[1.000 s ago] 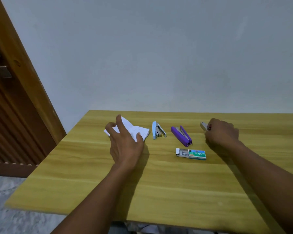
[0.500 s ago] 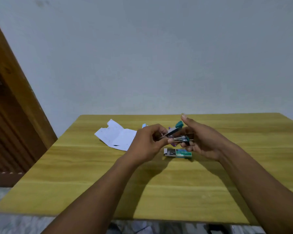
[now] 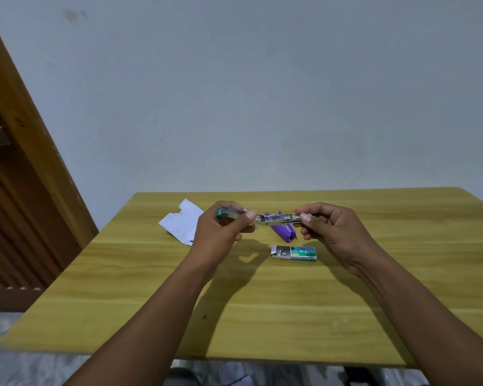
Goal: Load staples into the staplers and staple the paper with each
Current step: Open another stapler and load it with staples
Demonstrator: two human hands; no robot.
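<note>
- So the person's got the green stapler [image 3: 268, 218] swung open nearly flat, held up in the air a bit behind the staple box [image 3: 294, 252], clear of the counter [image 3: 262, 316].
- Left hand [image 3: 221, 232] is curled round the green end with the thumb along the top, a proper grip.
- Right hand [image 3: 332, 229] pinches the bare metal end between thumb and fingertips, with the rest of the fingers curled under.
- Purple stapler [image 3: 283, 232] lies on the counter just behind the staple box, partly hidden by the open green one.
- White paper [image 3: 183, 221] lies flat well to the left of the staple box, past the left hand.
- The staple box itself sits on the counter with its inner tray slid partway out on the left. Can't tell what's in it.
</note>
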